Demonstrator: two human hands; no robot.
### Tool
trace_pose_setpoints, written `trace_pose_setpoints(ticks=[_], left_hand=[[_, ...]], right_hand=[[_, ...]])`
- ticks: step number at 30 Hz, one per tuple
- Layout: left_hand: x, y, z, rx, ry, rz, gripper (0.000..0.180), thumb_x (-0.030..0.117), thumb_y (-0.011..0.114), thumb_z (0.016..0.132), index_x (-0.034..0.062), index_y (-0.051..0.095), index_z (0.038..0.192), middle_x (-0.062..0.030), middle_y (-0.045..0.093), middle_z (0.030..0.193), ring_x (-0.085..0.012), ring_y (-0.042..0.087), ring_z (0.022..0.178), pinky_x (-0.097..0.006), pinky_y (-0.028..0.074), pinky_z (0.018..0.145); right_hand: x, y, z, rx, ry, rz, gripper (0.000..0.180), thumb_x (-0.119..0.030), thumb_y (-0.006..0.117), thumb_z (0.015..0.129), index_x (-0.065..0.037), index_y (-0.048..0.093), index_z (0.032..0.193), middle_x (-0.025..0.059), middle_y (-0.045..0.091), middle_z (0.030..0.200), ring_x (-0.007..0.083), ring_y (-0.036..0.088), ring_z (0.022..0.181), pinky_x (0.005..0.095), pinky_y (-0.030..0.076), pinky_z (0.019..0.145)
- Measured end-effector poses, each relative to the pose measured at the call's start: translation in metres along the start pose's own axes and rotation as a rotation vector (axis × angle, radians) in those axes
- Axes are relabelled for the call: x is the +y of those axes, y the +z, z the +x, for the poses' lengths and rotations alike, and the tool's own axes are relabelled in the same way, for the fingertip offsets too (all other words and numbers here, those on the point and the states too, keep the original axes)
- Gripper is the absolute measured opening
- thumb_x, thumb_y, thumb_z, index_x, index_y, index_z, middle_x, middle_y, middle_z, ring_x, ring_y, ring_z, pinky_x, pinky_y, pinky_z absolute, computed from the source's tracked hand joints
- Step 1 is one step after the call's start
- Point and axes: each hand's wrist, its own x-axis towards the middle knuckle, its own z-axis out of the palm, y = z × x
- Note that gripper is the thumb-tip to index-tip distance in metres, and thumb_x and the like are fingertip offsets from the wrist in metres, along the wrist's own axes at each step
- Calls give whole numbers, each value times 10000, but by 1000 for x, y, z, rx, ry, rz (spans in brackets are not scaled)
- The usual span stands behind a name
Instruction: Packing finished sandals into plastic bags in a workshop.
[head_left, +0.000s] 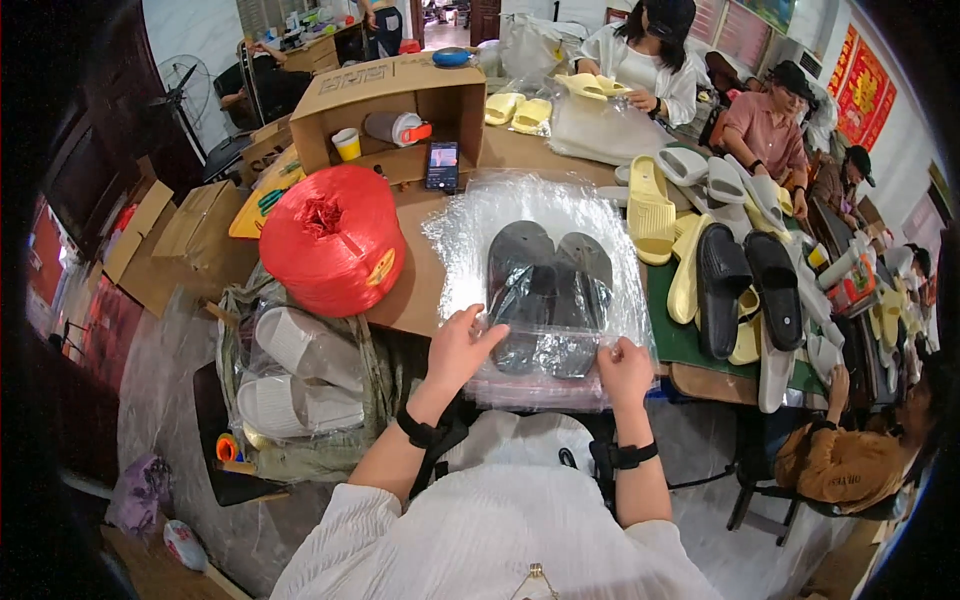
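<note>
A pair of black slippers (pixel 552 290) lies inside a clear plastic bag (pixel 540 325), on a stack of clear bags (pixel 535 397) at the table's near edge. My left hand (pixel 460 355) rests at the bag's left side, thumb and fingers spread apart against the film. At the bag's right near corner, my right hand (pixel 626 375) has its fingers curled in, pinching the plastic edge. A crease or fold of film runs across the slippers between both hands.
Left of the bags stands a big red twine roll (pixel 335 240); below it, a sack (pixel 375 400) holds bagged grey slippers. Behind are a phone (pixel 442 165) and an open cardboard box (pixel 385 85). Loose slippers (pixel 725 290) pile up at right. Co-workers sit around the table.
</note>
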Motion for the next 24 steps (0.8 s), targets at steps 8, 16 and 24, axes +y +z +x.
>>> trace_pose_setpoints(ticks=[8,16,24], left_hand=[[26,4,13,-105,-121,-80,665,422,783,720,-63,603,1138,-183,686,891,-276,668,830,-360,508,770],[6,31,1,-286,-229,-964,861,174,721,812,-114,214,1446,-207,415,1413,-240,454,1251,-322,368,1045],[36,-12,-26,-328,-243,-1078,947,232,733,822,-100,137,1479,-226,324,1481,-251,384,1326,-330,347,1068]], right_hand=[[3,-2,-2,22,-33,32,223,-216,640,747,-41,529,665,147,546,632,362,546,693,492,440,607],[22,2,4,-119,-7,120,258,-224,660,773,-21,531,679,163,553,676,359,528,678,435,422,616],[-1,-42,-1,-262,264,1210,510,-37,660,834,-24,419,1283,95,490,1232,203,512,1051,310,435,879]])
